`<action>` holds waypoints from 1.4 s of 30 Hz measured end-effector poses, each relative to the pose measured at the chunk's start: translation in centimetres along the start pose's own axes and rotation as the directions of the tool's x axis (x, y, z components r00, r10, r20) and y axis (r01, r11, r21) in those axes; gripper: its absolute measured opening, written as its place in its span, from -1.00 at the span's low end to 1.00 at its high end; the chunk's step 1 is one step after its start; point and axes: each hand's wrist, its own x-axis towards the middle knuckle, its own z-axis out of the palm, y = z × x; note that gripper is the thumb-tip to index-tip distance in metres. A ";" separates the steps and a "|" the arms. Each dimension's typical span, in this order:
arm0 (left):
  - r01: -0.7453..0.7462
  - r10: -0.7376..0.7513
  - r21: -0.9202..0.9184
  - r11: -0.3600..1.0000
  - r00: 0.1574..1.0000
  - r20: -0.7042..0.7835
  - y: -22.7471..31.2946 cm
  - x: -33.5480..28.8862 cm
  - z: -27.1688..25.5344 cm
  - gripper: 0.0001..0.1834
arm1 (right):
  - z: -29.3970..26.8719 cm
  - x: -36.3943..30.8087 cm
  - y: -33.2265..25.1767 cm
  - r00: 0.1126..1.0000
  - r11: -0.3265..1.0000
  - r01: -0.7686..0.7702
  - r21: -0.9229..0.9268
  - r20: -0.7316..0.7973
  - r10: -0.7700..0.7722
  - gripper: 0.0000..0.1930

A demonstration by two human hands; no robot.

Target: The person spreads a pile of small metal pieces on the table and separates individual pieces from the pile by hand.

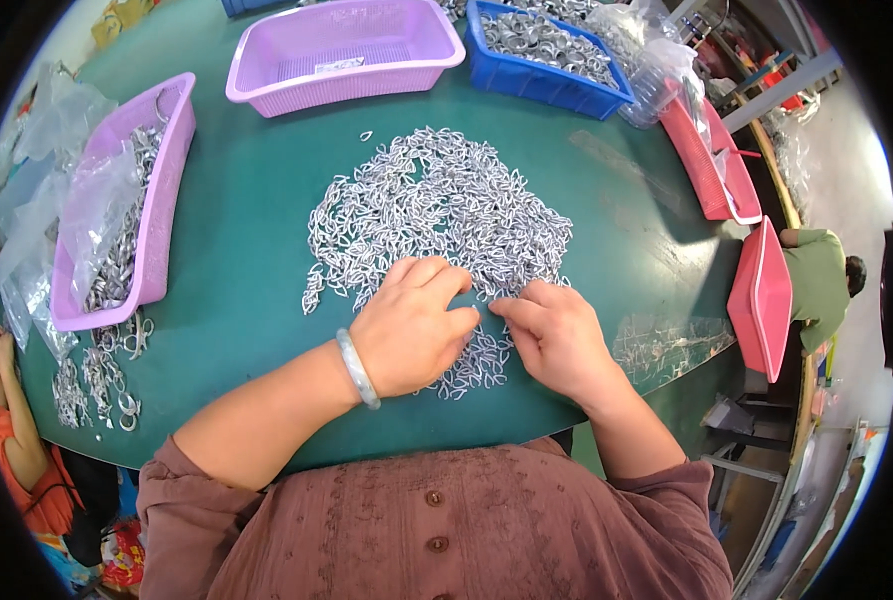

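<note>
Left hand and right hand curled, grip unclear, heaped shiny silvery teardrop loops

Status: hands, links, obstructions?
Left hand and right hand at heap's near side, grip unclear. Silver links heaped on green table. Lilac tray beyond, apart from heap.

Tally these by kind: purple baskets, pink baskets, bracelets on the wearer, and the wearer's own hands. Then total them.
Purple baskets: 2 (back purple basket, left purple basket)
Pink baskets: 2 (farther pink basket, nearer pink basket)
Bracelets: 1 (pale bracelet)
Hands: 2 (left hand, right hand)
Total: 7
</note>
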 end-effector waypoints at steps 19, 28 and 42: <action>0.046 -0.046 0.008 0.999 0.999 0.000 -0.7 0.2 -0.3 -0.71 | 0.3 1.1 -1.0 0.994 0.992 -0.109 0.065 -0.026 0.111 -0.88; 0.072 -0.072 -0.010 0.997 0.997 0.002 -0.6 0.2 -0.3 -0.69 | 0.9 1.1 -0.6 0.990 0.991 -0.123 -0.061 -0.081 0.118 -0.95; 0.021 -0.021 -0.002 1.000 0.999 -0.025 -0.7 0.2 -0.3 -0.78 | 0.2 0.4 -0.6 0.964 0.958 -0.263 0.111 -0.002 0.265 -0.96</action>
